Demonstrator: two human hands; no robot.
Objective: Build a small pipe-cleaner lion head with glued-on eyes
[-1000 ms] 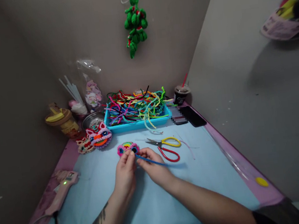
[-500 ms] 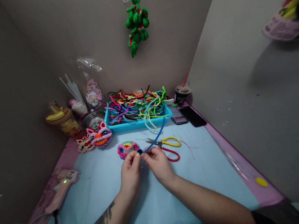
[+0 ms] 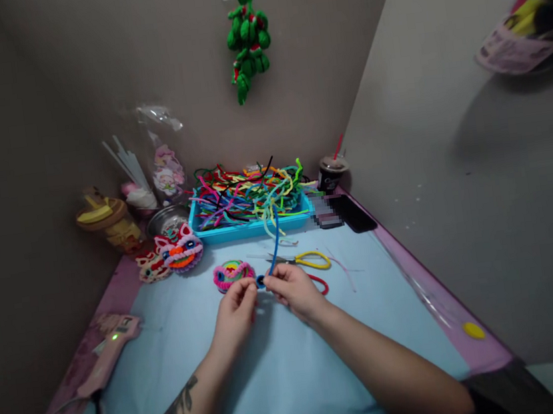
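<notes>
My left hand (image 3: pixel 234 314) and my right hand (image 3: pixel 294 291) meet over the light blue mat (image 3: pixel 278 381), both pinching a blue pipe cleaner (image 3: pixel 273 254). Its near end is curled into a small loop between my fingertips, and its free end points up and away toward the tray. Just beyond my left fingers lies a small pink and rainbow pipe-cleaner piece (image 3: pixel 232 274). Yellow and red scissors (image 3: pixel 308 263) rest on the mat right behind my right hand.
A blue tray (image 3: pixel 253 226) heaped with coloured pipe cleaners sits at the back. Finished pipe-cleaner faces (image 3: pixel 176 254) lie at the back left, a pink glue gun (image 3: pixel 107 345) at the left edge, a phone (image 3: pixel 352 212) and a cup (image 3: pixel 330 173) at the back right.
The blue pipe cleaner's free end swung from lying low to the right up to pointing away from me, as my hands turned it. A small loop formed at its near end.
</notes>
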